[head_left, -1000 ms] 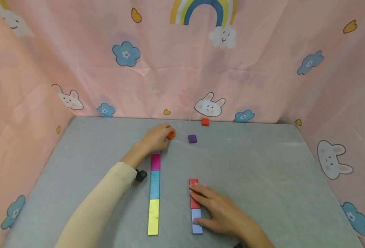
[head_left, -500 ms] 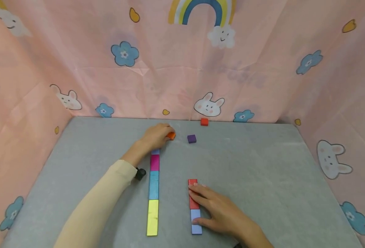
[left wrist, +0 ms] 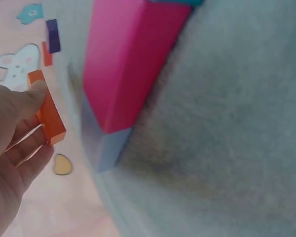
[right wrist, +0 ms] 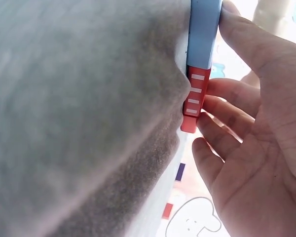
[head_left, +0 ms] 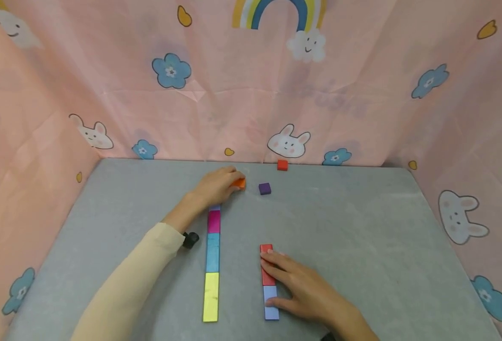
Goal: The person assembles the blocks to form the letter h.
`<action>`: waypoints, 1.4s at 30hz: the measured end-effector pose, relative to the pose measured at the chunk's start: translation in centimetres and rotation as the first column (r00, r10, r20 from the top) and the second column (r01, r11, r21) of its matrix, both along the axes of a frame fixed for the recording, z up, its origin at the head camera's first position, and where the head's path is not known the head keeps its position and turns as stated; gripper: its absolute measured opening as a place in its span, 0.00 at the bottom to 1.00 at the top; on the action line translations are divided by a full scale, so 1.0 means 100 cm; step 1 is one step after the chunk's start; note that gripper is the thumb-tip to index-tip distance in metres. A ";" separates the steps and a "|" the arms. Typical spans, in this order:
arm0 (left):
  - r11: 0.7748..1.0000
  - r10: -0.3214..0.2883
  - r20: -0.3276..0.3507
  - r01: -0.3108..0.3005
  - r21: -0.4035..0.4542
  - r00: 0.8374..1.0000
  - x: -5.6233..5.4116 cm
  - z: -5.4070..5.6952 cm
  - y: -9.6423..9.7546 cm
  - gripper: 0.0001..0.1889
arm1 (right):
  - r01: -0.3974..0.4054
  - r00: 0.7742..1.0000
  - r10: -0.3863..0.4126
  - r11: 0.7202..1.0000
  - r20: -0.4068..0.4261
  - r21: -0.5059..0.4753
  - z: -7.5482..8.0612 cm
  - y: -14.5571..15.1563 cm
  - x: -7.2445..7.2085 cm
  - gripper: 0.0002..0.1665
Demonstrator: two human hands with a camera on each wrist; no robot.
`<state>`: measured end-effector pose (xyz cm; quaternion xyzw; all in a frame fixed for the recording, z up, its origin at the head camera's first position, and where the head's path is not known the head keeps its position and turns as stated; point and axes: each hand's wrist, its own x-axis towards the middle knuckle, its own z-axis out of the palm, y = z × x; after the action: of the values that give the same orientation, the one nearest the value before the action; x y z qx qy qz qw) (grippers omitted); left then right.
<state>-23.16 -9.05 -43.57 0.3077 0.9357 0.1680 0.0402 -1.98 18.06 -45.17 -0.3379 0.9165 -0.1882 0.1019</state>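
My left hand (head_left: 218, 186) pinches an orange block (head_left: 241, 183) between thumb and fingers at the back of the table. In the left wrist view the orange block (left wrist: 52, 121) is long and narrow. Below that hand runs a straight row of blocks: lavender (head_left: 214, 208), magenta (head_left: 214, 221), light blue (head_left: 213, 253) and yellow (head_left: 211, 297). My right hand (head_left: 308, 289) rests on a shorter row, its fingers on a red block (head_left: 268, 280) and its thumb on a periwinkle block (head_left: 271, 313). White marks line the red block's side (right wrist: 195, 94) in the right wrist view.
A dark purple block (head_left: 265, 189) lies right of the orange one. Farther back, a small red block (head_left: 282, 165) sits by the table's rear edge. Pink printed cloth (head_left: 216, 109) walls in the grey table (head_left: 361, 227) at the back and sides.
The left hand has shifted slightly to the right with the orange block, toward the purple one. The right hand and both rows stay in place; the head view tilts slightly.
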 end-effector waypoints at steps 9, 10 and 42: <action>0.998 -0.064 0.018 0.063 0.024 0.998 0.039 0.013 -0.003 0.20 | 0.007 0.999 -0.008 1.000 0.042 0.014 0.000 -0.001 -0.001 0.48; 0.998 -0.066 0.024 0.066 0.024 0.998 0.043 0.012 -0.003 0.20 | 0.006 0.999 -0.006 1.000 0.037 0.010 0.000 -0.001 -0.001 0.48; 0.994 -0.072 0.110 0.062 0.093 0.991 0.104 -0.007 -0.008 0.20 | -0.008 1.000 0.008 1.000 0.017 -0.008 0.001 0.000 0.000 0.46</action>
<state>-12.72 -9.88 -44.25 0.3305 0.9126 0.2252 0.0853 -1.99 18.08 -45.09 -0.3405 0.9135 -0.1943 0.1091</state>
